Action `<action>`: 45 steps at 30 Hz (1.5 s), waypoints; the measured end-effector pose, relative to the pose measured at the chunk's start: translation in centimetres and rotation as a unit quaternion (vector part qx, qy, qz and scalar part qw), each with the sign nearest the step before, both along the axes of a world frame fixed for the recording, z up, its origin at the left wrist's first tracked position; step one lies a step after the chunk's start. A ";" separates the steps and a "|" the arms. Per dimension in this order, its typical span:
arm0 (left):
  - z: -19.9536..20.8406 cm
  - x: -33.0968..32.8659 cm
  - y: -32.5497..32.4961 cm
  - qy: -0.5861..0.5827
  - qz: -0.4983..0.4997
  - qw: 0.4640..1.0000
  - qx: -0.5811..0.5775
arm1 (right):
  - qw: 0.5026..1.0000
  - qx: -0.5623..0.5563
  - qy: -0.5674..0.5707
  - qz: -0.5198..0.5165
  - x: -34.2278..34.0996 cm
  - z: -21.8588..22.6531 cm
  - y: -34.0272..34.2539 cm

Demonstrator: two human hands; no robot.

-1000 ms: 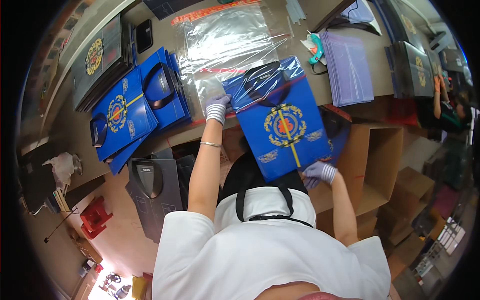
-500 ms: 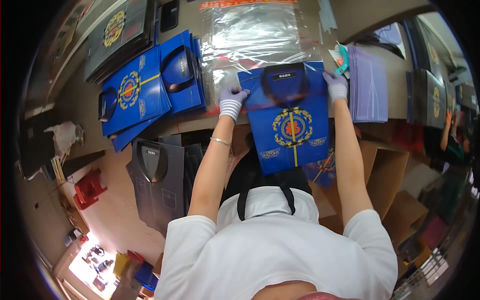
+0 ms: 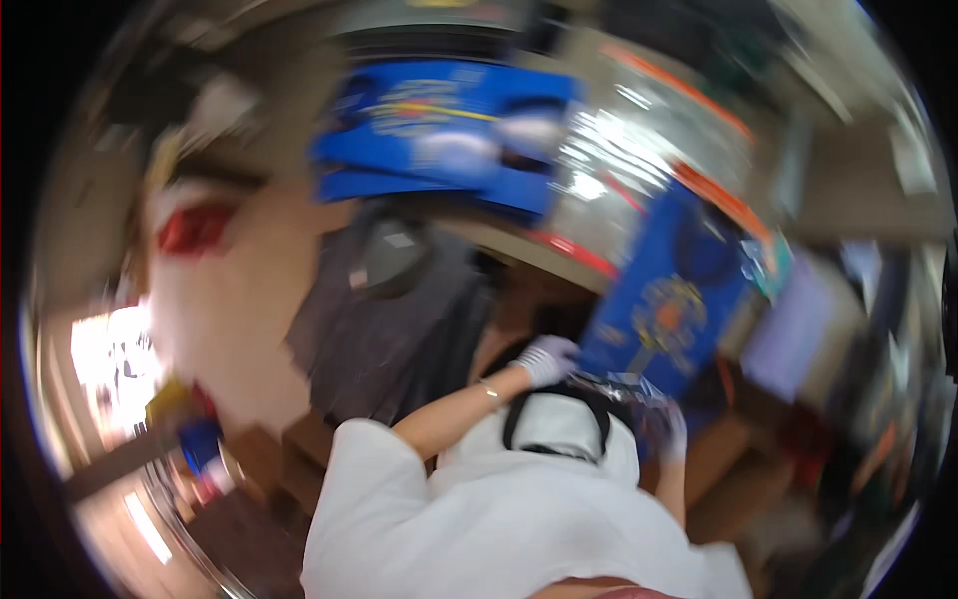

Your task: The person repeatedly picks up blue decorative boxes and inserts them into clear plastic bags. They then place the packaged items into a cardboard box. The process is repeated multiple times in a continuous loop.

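The picture is smeared by motion. A blue paper gift bag (image 3: 664,299) with a gold and red round emblem lies slanted over the table's near edge. An orange strip (image 3: 720,208) of clear plastic crosses its far end; whether the bag is inside that plastic, I cannot tell. My left hand (image 3: 549,361), in a striped white glove, is at the bag's near left corner. My right hand (image 3: 673,431), also gloved, is low by the near edge, next to shiny clear film (image 3: 634,387). Blur hides the fingers of both hands.
Clear plastic bags (image 3: 629,140) lie on the table beyond. Stacked blue bags (image 3: 409,125) sit to their left, dark grey bags (image 3: 389,309) hang in front. Purple sheets (image 3: 790,324) and a teal tool (image 3: 770,265) are at the right. Cardboard boxes (image 3: 733,479) stand below.
The view has turned, so the table sits at a new angle. Both hands have gone from the blue bag's far corners to its near end. An orange strip now crosses its far end.
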State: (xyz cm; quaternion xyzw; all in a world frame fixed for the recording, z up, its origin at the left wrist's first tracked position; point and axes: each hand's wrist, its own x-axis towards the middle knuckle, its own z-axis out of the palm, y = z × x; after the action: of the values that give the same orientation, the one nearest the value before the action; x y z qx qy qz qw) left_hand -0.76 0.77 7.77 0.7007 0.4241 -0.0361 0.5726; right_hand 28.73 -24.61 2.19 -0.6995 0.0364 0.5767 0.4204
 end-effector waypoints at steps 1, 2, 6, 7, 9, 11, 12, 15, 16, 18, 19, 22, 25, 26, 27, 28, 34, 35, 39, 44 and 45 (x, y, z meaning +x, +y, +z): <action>2.1 0.5 1.0 -0.023 0.000 1.000 -0.013 | 1.000 0.005 0.011 -0.007 0.0 0.1 1.6; 2.3 0.9 1.5 -0.086 -0.003 0.996 0.033 | 1.000 0.012 0.020 -0.018 -0.2 0.2 3.4; 6.1 3.9 3.1 -0.073 0.013 0.990 0.117 | 0.998 0.048 0.035 -0.035 -1.0 1.5 12.7; 7.6 3.5 3.3 -0.052 0.030 0.993 0.104 | 0.997 0.059 0.039 -0.027 -1.9 1.5 14.9; 6.6 4.5 2.9 -0.069 0.099 0.986 0.117 | 0.997 0.070 0.024 -0.020 -2.5 2.4 16.8; 6.1 5.2 2.8 -0.131 0.192 0.959 0.161 | 0.995 0.094 0.023 -0.034 -2.5 2.6 18.4; 6.2 5.5 2.6 -0.136 0.213 0.956 0.149 | 0.994 0.101 0.020 -0.038 -2.4 3.2 18.9; 6.0 4.7 2.2 -0.089 0.205 0.965 0.139 | 0.992 0.120 0.022 -0.044 -1.9 3.8 20.2; 5.6 4.2 1.7 -0.081 0.213 0.964 0.137 | 0.991 0.123 0.030 -0.047 -1.8 3.9 20.6; 4.3 3.4 1.4 -0.068 0.217 0.965 0.133 | 0.989 0.136 0.046 -0.048 -1.4 3.9 21.4; 3.5 3.4 1.3 -0.066 0.209 0.967 0.131 | 0.987 0.140 0.058 -0.053 -1.9 4.1 21.4; 1.8 3.9 0.5 -0.059 0.185 0.970 0.143 | 0.988 0.145 0.050 -0.028 -3.0 5.8 23.0; 1.7 4.2 0.2 -0.065 0.134 0.976 0.159 | 0.986 0.163 -0.025 0.033 -0.8 3.8 23.9; 1.6 4.2 -0.2 -0.070 0.130 0.978 0.148 | 0.983 0.172 -0.033 0.052 0.3 2.7 24.6; 1.6 4.1 -0.5 -0.074 0.124 0.980 0.138 | 0.974 0.113 -0.183 0.066 0.5 3.5 25.7; 1.5 4.0 -0.7 -0.065 0.116 0.982 0.135 | 0.944 0.025 -0.321 0.076 0.6 4.3 26.8; 1.6 3.7 -1.5 -0.057 0.091 0.987 0.121 | 0.824 0.150 -0.521 0.165 0.6 3.0 25.9; 1.6 3.6 -1.5 -0.057 0.088 0.987 0.122 | 0.812 0.162 -0.532 0.179 0.7 2.6 25.8; 1.3 3.9 -1.4 -0.066 0.090 0.986 0.123 | 0.781 0.194 -0.553 0.213 1.1 1.6 25.4; 1.1 3.6 -1.4 -0.064 0.085 0.988 0.113 | 0.759 0.216 -0.563 0.245 2.4 0.6 25.1; 1.2 3.5 -1.5 -0.065 0.088 0.988 0.111 | 0.756 0.222 -0.562 0.251 2.6 0.5 25.1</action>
State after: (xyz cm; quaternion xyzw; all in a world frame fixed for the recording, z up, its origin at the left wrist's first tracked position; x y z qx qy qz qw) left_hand 2.73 -0.75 8.96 0.7210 0.4473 0.1072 0.5182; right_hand 31.38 0.45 2.66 -0.7691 -0.5120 0.1563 0.3491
